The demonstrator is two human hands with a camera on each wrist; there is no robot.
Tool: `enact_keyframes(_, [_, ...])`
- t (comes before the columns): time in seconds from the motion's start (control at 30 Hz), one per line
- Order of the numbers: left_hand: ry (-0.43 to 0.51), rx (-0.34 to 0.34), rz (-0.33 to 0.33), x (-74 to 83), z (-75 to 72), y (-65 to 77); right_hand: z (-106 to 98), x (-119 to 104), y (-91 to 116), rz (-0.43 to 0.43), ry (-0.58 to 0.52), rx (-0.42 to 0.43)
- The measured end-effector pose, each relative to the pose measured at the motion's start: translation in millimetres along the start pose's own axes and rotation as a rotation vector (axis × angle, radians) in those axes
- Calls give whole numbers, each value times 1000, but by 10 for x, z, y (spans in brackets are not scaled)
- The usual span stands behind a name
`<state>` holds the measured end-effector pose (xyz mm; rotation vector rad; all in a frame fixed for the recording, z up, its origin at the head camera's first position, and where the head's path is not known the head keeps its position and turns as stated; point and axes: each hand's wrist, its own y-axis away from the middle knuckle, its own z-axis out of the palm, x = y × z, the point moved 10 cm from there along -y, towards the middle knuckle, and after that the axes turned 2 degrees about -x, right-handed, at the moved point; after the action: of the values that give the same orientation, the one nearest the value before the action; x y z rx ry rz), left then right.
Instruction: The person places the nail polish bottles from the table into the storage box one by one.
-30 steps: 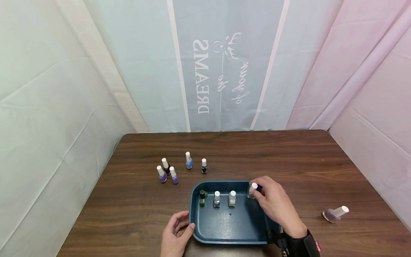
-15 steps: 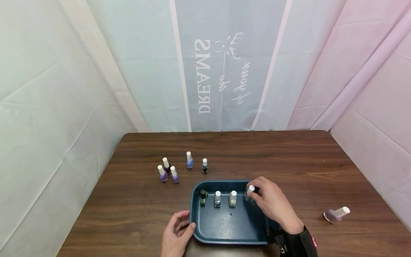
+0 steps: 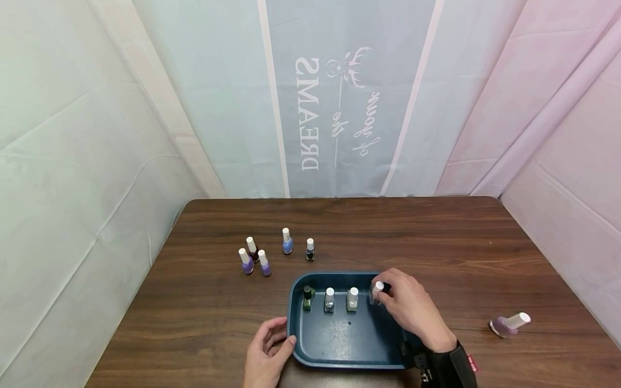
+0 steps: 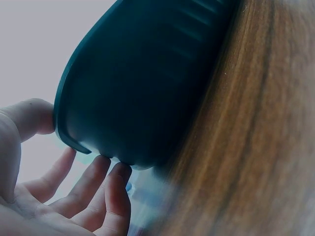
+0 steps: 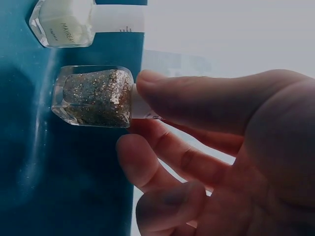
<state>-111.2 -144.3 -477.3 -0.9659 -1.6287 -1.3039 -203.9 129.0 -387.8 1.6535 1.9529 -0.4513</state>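
A nail polish bottle with gold glitter [image 5: 98, 96] and a white cap is pinched at the cap between thumb and fingers of my right hand [image 3: 412, 304]. It stands upright over the far right part of a dark blue tray [image 3: 349, 364]; whether its base touches the tray floor I cannot tell. Left of it in the tray are a pale bottle [image 3: 352, 300], a clear-looking one [image 3: 329, 302] and a dark-capped green one [image 3: 308, 299]. My left hand [image 3: 268, 350] holds the tray's left end, thumb at the rim and curved fingertips [image 4: 118, 169] against the outer wall.
Behind the tray on the wooden table [image 3: 194, 302] stand a blue bottle [image 3: 288, 246] and a black one [image 3: 310, 251]. Farther left are two purple bottles [image 3: 247, 265] and a dark one [image 3: 253, 252]. A mauve bottle [image 3: 506, 325] lies tilted at the right.
My right hand has shifted slightly left with the glitter nail polish bottle, bringing it closer to the pale one. The left hand stays on the tray.
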Motion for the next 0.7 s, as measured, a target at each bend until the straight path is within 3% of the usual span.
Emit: enact_keyframes(0.7, [9, 7, 14, 6, -3, 0, 113, 53, -38, 41, 65, -16])
